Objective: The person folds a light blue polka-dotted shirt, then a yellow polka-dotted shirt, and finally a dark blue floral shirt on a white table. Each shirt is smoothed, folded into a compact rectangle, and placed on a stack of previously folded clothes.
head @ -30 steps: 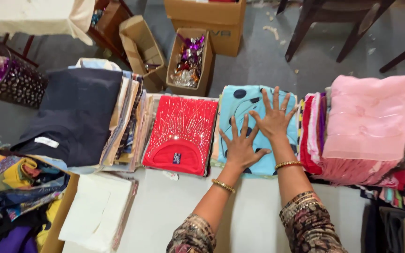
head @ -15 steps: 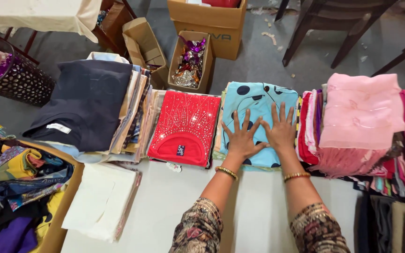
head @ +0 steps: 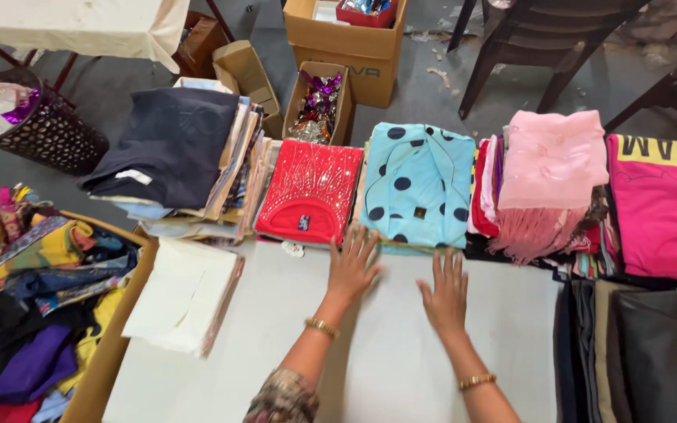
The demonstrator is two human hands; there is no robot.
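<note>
Left hand (head: 352, 265) is laid flat on the white table (head: 276, 329), fingers spread apart, nothing gripped; fingertips are placed just short of the near edge of the folded light-blue garment with dark polka dots (head: 417, 184). Right hand (head: 444, 291) is also laid flat, palm down, fingers apart, empty, a little nearer the body than the left. Two hands are counted, each with one gold bangle at the wrist; patterned sleeves are seen at the bottom edge.

The polka-dot garment is set at the table's far side, directly beyond both hands, not touched by either. Just left of it one red sequined garment (head: 311, 200) is laid, folded. Further left, one stack of folded clothes topped by a dark navy piece (head: 170, 141) is seen. Near the left hand, one pile of white sheets (head: 186, 294) is placed on the table.

To the right of the polka-dot garment, one stack topped by a pink fringed piece (head: 550, 160) is seen, then one magenta garment (head: 664, 211). Dark folded fabrics (head: 652, 352) are stacked at the right edge.

At far left, one brown box of mixed coloured cloth (head: 33, 313) is noted. On the floor beyond the table: three cardboard boxes (head: 346, 39), one dark mesh basket (head: 33, 125), and dark chairs (head: 542, 39), count not clear.
</note>
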